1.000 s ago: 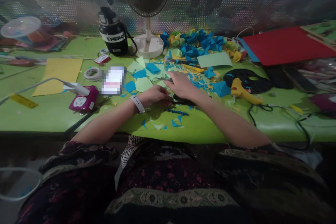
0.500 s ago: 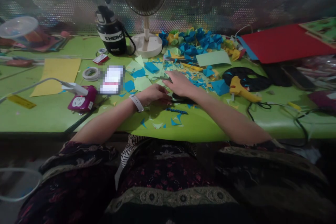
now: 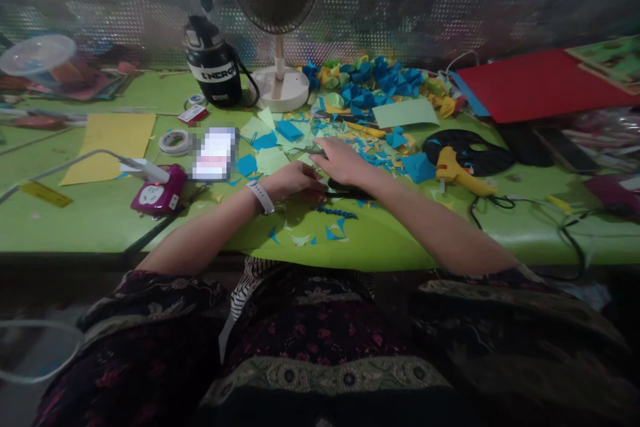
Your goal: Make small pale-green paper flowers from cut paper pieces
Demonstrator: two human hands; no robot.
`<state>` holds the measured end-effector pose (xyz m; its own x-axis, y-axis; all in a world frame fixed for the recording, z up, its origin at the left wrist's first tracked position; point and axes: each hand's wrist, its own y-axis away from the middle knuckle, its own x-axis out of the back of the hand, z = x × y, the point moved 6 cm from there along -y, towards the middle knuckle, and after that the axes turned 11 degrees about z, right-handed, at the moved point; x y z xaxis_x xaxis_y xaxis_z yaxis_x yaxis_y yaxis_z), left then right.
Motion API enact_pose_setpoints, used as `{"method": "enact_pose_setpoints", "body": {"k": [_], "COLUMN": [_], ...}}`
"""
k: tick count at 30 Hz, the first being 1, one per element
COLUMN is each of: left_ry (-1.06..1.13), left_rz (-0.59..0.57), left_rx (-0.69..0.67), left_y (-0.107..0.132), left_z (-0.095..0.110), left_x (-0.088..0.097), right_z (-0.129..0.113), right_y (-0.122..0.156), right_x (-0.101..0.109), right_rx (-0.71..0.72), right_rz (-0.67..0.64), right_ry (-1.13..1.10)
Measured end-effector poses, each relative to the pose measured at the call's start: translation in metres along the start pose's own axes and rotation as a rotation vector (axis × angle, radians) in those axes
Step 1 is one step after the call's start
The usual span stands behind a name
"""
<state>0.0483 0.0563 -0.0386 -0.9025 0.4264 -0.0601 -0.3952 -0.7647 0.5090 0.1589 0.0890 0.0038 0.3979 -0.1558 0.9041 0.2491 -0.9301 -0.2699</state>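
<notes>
Table: bright green tabletop (image 3: 75, 220), with craft litter spread across its middle
Red sheet: large red paper sheet (image 3: 540, 83) at the far right, well apart from both hands
Yellow sheet: flat yellow paper sheet (image 3: 113, 143) at the far left
Fan: white pedestal fan (image 3: 277, 27) at the back, its base just beside a black insulated jug (image 3: 215, 70)
Paper heap: blue and yellow folded paper pieces (image 3: 375, 80), piled behind the hands
Glue gun: yellow glue gun (image 3: 457, 172), near the right forearm
Right hand: right hand (image 3: 340, 159) palm down, fingers stretched flat, gripping nothing, resting on cut paper
Left hand: left hand (image 3: 295, 181), white band at the wrist, fingers curled under; cannot tell whether it holds anything
Paper squares: light green paper squares (image 3: 273, 160), just beyond the left hand, beside the right fingertips
Black object: flat black object (image 3: 350, 188) under the right wrist, its kind unclear
Scraps: small blue paper scraps (image 3: 333, 233), between the hands and the table edge
</notes>
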Motion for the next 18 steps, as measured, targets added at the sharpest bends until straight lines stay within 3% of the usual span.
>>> {"method": "enact_pose_setpoints", "body": {"k": [18], "left_ry": [0.004], "left_rz": [0.037], "left_rx": [-0.038], "left_y": [0.0077], "left_z": [0.0051], "left_x": [-0.0038], "right_z": [-0.0047], "right_y": [0.0012], "right_x": [0.0006], "right_rx": [0.02], "right_rz": [0.0], "right_ry": [0.04]}}
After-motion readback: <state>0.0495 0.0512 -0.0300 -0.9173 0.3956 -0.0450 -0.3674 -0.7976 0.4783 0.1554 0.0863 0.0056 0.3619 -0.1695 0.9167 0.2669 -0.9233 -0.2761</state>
